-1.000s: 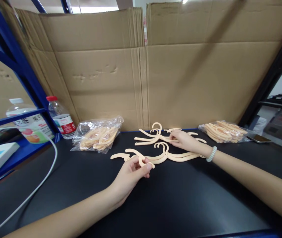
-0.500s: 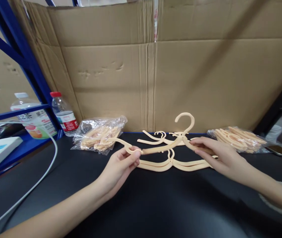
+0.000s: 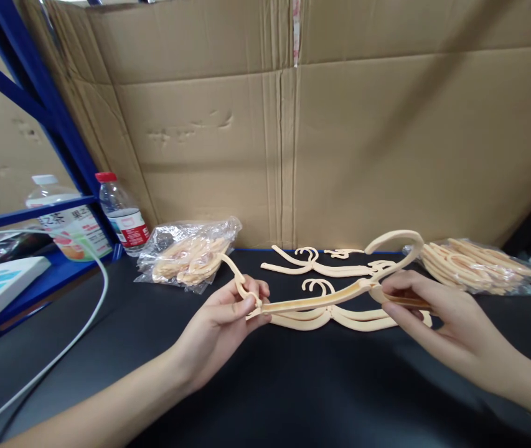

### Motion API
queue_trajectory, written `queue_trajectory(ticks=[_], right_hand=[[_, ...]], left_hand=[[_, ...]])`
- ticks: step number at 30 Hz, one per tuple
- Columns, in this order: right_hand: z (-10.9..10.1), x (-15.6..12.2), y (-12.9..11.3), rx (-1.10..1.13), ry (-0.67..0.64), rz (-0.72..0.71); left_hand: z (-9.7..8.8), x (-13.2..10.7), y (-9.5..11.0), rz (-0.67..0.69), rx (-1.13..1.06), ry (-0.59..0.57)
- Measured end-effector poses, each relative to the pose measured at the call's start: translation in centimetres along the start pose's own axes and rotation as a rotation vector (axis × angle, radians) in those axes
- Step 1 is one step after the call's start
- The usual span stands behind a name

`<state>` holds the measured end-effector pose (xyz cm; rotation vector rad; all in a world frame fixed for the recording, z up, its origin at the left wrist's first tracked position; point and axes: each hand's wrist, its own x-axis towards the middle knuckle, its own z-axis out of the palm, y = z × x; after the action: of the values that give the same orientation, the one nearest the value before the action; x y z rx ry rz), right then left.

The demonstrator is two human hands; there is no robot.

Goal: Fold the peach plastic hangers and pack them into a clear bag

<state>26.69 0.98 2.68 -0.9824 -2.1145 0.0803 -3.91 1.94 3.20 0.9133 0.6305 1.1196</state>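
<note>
A cream-coloured plastic hanger [image 3: 314, 302] is held above the table, its hook [image 3: 398, 236] up at the right. My right hand [image 3: 437, 311] grips it just right of the hook, and the fingers hide part of that arm. With thumb and fingers my left hand [image 3: 228, 320] pinches a small curved hanger piece [image 3: 233, 269] at the tip of the left arm. The two parts touch there, but whether they are joined I cannot tell. Below and behind, more hangers lie on the table: a nearer one [image 3: 358, 320] and a farther one [image 3: 288, 267].
A clear bag of hanger parts [image 3: 190, 255] lies at the left, another bag [image 3: 475, 264] at the right. A red-capped bottle [image 3: 122, 214] stands by the blue rack [image 3: 55, 130]. A white cable [image 3: 81, 333] crosses the black table [image 3: 293, 386]. Cardboard [image 3: 209, 149] walls the back.
The held hanger has turned so its hook leans right and nearer, and its hollow side now shows. My right hand has moved right and slightly lower; my left hand has shifted slightly.
</note>
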Motion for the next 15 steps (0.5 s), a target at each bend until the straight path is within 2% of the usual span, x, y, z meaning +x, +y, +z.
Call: queue_trajectory(ticks=[6,15], right_hand=[[0.08,-0.09,-0.20,-0.034,0.074,-0.036],[0.07,-0.08,-0.31,-0.085,0.114,-0.090]], left_hand=[[0.01,-0.12,-0.08,-0.009,-0.055,-0.119],[0.03,-0.10,0.09,-0.035,-0.037,-0.093]])
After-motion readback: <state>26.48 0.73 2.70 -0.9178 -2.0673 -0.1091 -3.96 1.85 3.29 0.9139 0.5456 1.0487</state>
